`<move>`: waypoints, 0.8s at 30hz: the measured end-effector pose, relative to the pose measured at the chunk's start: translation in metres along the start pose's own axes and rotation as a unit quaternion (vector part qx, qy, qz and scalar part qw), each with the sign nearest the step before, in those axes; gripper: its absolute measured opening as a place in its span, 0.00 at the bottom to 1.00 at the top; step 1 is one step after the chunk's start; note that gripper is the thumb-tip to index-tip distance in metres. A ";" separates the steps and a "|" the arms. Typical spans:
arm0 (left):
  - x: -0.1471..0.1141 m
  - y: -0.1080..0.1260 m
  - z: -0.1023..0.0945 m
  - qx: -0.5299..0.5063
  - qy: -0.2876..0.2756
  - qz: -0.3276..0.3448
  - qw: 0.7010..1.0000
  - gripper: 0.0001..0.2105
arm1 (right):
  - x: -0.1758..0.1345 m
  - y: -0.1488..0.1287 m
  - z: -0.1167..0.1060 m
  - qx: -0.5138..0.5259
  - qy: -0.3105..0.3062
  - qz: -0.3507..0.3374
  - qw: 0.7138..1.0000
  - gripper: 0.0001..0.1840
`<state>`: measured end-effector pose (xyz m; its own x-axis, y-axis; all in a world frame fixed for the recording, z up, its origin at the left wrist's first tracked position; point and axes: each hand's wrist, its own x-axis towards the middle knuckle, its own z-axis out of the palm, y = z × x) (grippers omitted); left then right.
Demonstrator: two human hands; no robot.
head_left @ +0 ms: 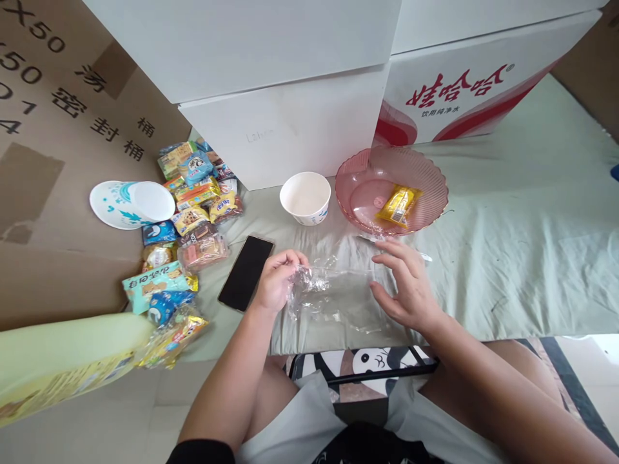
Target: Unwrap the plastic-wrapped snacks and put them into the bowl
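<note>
Left hand [276, 280]: I have this grip pinching the clear plastic bag [338, 296] by its left end, seemingly to steady the film.
Right hand [403, 283]: fingers spread at the other end; I can't tell whether they touch.
Bag: between both hands, over the cloth-covered counter [488, 283].
Phone [246, 273]: flat beside the left hand, probably out of the way.
Pink bowl [360, 193]: beyond, its rim containing a yellow packet [399, 205].

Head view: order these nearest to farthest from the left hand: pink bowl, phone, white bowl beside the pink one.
1. Phone, immediately beside the left hand.
2. White bowl, ahead, slightly right.
3. Pink bowl, ahead, farther right.
</note>
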<state>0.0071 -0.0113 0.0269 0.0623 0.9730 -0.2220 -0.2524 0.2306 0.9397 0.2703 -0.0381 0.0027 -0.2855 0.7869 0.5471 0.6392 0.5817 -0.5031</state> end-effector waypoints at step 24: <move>0.000 0.001 0.003 0.048 -0.076 -0.094 0.992 0.12 | 0.001 -0.002 0.004 0.134 -0.251 -0.006 0.959 0.10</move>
<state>0.0097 -0.0113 0.0286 0.2468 0.8999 -0.3596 -0.1306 0.3986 0.9078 0.2660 -0.0377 0.0017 -0.6427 0.7406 0.1960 0.4464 0.5700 -0.6899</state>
